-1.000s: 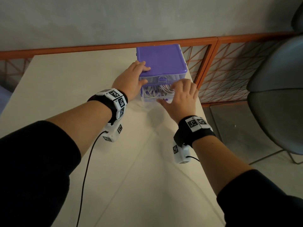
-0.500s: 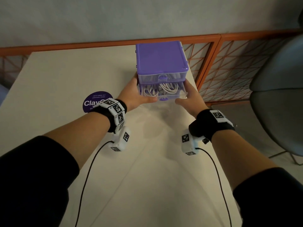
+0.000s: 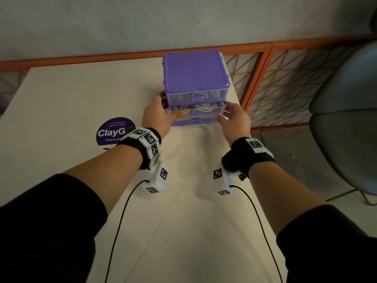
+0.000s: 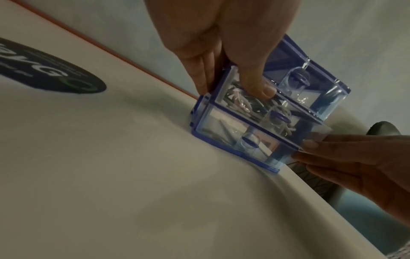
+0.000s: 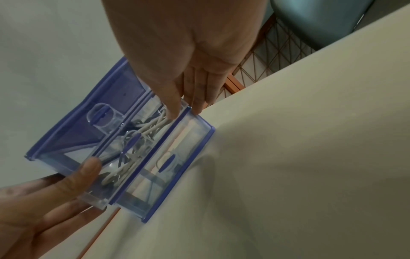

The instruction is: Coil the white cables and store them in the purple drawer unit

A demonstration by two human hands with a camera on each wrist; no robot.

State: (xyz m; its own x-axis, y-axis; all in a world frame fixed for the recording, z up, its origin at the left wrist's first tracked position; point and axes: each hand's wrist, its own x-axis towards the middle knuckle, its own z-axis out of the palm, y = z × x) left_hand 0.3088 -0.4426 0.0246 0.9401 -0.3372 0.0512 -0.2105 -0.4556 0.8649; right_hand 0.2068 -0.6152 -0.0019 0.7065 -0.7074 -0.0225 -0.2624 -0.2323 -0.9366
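The purple drawer unit (image 3: 195, 72) stands at the table's far right edge. Its clear middle drawer (image 3: 212, 111) sticks out slightly and holds coiled white cables (image 3: 204, 108), also seen through the plastic in the right wrist view (image 5: 153, 126). My left hand (image 3: 161, 113) lies at the drawer's left corner, thumb (image 4: 264, 89) pressed flat on the front, straight fingers along the side. My right hand (image 3: 230, 117) mirrors it at the right corner, its thumb (image 5: 170, 108) on the front and its fingers beside the unit. The top and bottom drawers sit flush.
A round purple sticker (image 3: 114, 129) lies on the cream table (image 3: 183, 221) left of the unit. An orange mesh railing (image 3: 275, 78) runs behind and to the right. A grey chair (image 3: 346, 119) stands past the table's right edge.
The middle drawer has slid most of the way back into the unit. Both hands moved from above the drawer to its front corners, and the view drew back.
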